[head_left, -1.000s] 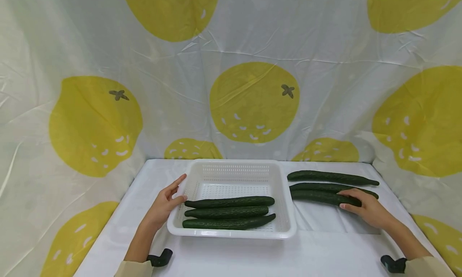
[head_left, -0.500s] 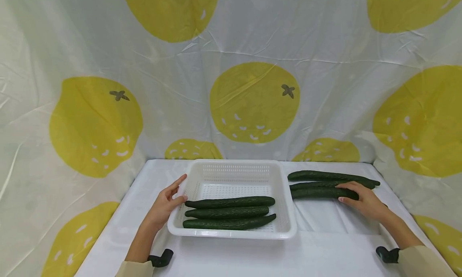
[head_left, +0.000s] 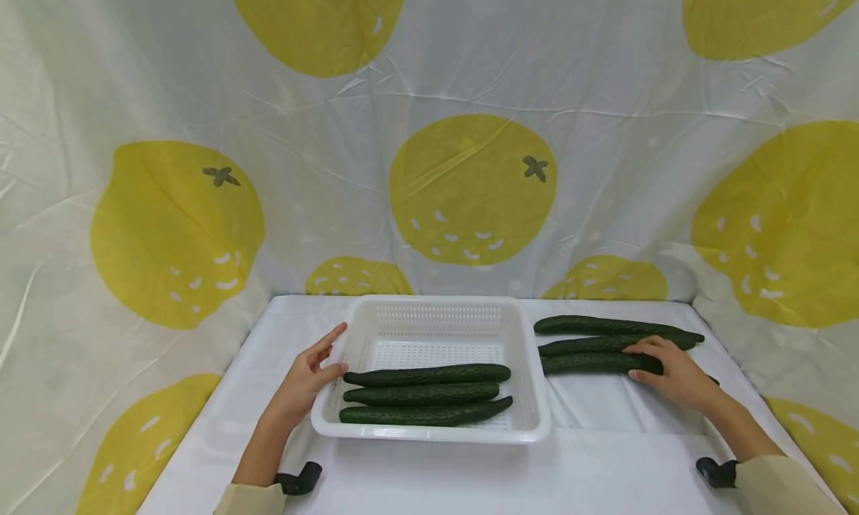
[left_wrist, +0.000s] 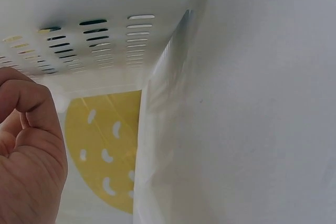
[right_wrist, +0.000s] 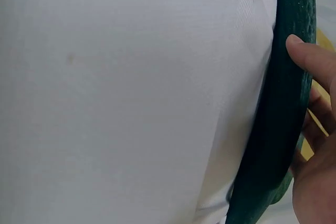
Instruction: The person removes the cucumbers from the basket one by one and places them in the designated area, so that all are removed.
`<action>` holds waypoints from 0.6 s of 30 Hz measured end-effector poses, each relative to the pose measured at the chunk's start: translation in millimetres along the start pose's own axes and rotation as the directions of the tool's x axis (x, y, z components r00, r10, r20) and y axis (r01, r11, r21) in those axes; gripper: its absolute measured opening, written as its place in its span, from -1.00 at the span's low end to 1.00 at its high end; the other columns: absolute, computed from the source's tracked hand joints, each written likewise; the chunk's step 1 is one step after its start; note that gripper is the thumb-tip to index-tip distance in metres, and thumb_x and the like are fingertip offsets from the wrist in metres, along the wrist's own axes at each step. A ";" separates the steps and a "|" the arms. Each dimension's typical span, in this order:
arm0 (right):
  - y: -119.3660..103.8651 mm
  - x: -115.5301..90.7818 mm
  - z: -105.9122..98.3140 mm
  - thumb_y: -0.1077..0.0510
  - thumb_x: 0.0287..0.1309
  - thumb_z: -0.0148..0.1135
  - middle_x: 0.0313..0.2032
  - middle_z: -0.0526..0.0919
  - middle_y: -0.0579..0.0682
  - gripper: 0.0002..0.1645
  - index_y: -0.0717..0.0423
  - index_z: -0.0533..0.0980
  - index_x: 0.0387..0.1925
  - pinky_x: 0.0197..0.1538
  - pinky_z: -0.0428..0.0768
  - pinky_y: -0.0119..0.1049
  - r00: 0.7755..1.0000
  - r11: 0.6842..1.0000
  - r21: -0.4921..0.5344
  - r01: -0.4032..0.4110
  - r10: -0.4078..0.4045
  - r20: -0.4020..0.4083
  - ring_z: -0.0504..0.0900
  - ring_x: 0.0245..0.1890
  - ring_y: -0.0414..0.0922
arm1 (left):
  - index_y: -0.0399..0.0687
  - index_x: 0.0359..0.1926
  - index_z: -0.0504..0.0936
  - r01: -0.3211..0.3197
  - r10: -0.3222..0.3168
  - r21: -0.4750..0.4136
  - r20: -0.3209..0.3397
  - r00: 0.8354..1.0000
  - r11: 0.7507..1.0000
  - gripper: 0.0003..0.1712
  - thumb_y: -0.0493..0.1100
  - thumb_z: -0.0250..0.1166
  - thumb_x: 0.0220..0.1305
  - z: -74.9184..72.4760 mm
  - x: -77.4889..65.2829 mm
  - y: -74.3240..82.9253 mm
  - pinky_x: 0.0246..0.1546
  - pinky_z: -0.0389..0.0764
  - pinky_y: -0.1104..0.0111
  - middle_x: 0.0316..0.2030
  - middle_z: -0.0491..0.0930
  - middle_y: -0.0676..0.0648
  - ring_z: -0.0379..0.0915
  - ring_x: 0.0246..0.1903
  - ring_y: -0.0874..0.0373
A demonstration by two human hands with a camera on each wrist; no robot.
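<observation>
Left hand [head_left: 306, 381] and right hand [head_left: 676, 375] both grip, well apart.

Beige slvs [head_left: 251, 499], blk bent wrist gadgets [head_left: 295, 484], L+R.

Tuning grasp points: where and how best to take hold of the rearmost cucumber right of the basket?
Likely mid-length, from above, pinching across its width: the rearmost cucumber is long, slim and lies flat, its left end beside the basket, its tapered right end close to the next cucumber.

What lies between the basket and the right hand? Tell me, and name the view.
In the head view, outside the basket, part of the front cucumber, gripped by the right hand, and part of the middle cucumber behind it.
</observation>
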State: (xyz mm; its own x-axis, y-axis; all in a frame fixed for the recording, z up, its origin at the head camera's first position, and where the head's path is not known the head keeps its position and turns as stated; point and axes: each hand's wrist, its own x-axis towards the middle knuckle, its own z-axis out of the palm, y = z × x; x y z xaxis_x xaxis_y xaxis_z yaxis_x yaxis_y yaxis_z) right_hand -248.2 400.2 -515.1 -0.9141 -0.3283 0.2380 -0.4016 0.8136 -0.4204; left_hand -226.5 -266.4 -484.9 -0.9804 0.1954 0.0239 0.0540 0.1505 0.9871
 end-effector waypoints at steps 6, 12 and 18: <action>-3.7 1.7 -1.4 -0.03 0.22 0.46 0.16 0.55 0.22 -0.42 0.13 0.58 0.20 0.13 0.43 0.38 0.998 0.998 0.027 -0.064 0.063 0.030 0.45 0.22 0.34 | 0.22 0.61 0.17 -0.001 0.001 0.002 -0.001 1.000 1.000 -0.12 -0.31 0.28 0.37 -0.9 2.1 -0.7 0.11 0.56 0.54 0.47 0.31 -0.24 0.39 0.26 0.22; -8.9 1.1 -3.6 -0.04 0.28 0.42 0.07 0.64 0.17 -0.42 0.18 0.56 0.21 0.08 0.58 0.06 0.996 0.997 0.017 -0.079 0.080 -0.035 0.59 0.08 0.24 | 0.21 0.62 0.17 0.003 -0.003 0.008 0.000 1.000 1.000 -0.11 -0.30 0.28 0.37 -1.2 1.4 -0.4 0.11 0.55 0.54 0.46 0.32 -0.24 0.39 0.26 0.19; -23.1 11.7 -10.2 -0.06 0.31 0.38 0.05 0.69 0.13 -0.47 0.12 0.57 0.20 0.04 0.60 -0.03 0.995 0.998 0.020 -0.067 0.069 -0.075 0.62 0.04 0.19 | 0.21 0.61 0.19 0.010 -0.009 0.025 -0.010 1.000 1.000 -0.12 -0.28 0.30 0.37 -2.3 1.4 -2.2 0.10 0.55 0.55 0.44 0.34 -0.23 0.38 0.23 0.25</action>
State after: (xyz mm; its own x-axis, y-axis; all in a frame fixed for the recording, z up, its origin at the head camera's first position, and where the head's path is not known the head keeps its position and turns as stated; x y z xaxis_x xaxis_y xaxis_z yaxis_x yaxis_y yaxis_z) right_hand -249.1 382.5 -493.7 -0.9327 -0.2347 0.2739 -0.3404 0.8239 -0.4532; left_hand -228.5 -268.8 -486.7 -0.9828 0.1841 0.0163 0.0493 0.1765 0.9831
